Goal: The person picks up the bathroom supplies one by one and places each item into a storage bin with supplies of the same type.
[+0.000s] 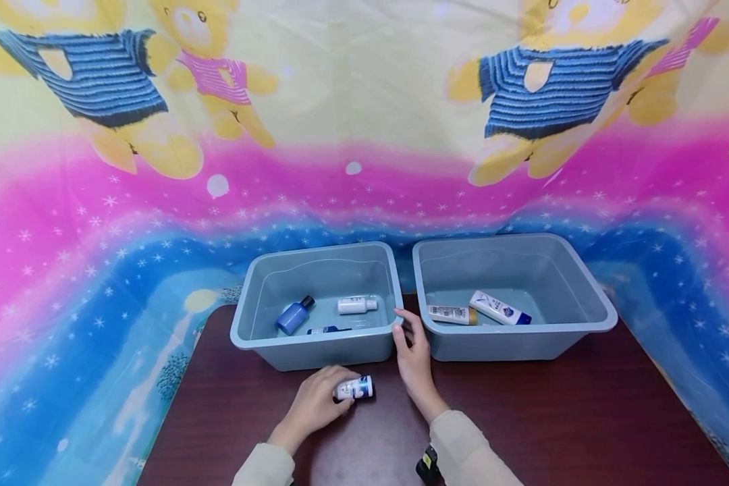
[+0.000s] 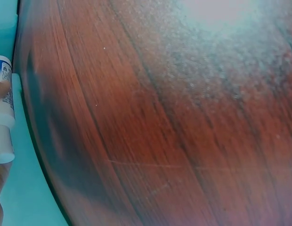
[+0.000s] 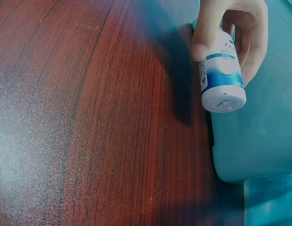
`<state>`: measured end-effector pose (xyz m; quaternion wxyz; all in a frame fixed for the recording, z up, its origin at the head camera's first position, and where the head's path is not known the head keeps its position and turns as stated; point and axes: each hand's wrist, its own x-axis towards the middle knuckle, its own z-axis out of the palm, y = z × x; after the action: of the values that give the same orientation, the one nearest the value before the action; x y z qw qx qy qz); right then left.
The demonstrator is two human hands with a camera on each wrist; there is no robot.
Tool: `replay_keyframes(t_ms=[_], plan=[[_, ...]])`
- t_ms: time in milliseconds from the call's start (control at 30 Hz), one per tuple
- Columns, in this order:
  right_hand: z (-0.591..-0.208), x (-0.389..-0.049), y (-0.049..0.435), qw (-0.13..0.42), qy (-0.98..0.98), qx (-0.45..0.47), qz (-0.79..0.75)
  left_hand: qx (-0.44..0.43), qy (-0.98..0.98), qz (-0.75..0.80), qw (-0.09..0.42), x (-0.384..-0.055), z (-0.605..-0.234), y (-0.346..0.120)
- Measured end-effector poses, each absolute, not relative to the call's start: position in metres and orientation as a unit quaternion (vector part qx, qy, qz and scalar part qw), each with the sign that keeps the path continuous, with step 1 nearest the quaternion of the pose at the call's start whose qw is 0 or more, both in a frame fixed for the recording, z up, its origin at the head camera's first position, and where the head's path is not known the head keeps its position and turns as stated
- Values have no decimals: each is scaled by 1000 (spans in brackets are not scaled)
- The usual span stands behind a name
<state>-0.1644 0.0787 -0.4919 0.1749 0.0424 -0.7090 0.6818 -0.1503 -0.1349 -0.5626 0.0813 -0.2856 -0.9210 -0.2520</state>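
Note:
A small white bottle with a blue label [image 1: 356, 387] is held on its side by my left hand [image 1: 323, 399], just above or on the table in front of the left bin [image 1: 328, 351]. From the right wrist view, the bottle's [image 3: 223, 80] round base faces the camera while fingers [image 3: 207, 28] grip its far end. Only part of the bottle [image 2: 4, 113] enters the left wrist view, at the left edge. My right hand [image 1: 414, 354] is raised at the left bin's front right corner, thumb and forefinger apart. Its fingertips overlap the rim; contact is uncertain.
Inside the left bin lie a blue bottle [image 1: 293, 317], a white bottle [image 1: 354, 305] and a dark blue item [image 1: 325, 330], partly hidden. The right bin [image 1: 492, 345] contains two tubes, one white and blue [image 1: 497, 307], one tan-capped [image 1: 449, 314]. A patterned cloth [image 1: 352, 196] hangs behind the brown table [image 1: 553, 418].

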Motion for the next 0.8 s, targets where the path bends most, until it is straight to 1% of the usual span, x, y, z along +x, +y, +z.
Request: replay_keyframes(t_ms=[400, 800], plan=[[-492, -165, 80, 165, -711, 40, 682, -286, -922, -248, 84, -140, -543, -137], [-493, -166, 81, 174, -710, 44, 682, -315, -914, -223, 123, -135, -521, -143]])
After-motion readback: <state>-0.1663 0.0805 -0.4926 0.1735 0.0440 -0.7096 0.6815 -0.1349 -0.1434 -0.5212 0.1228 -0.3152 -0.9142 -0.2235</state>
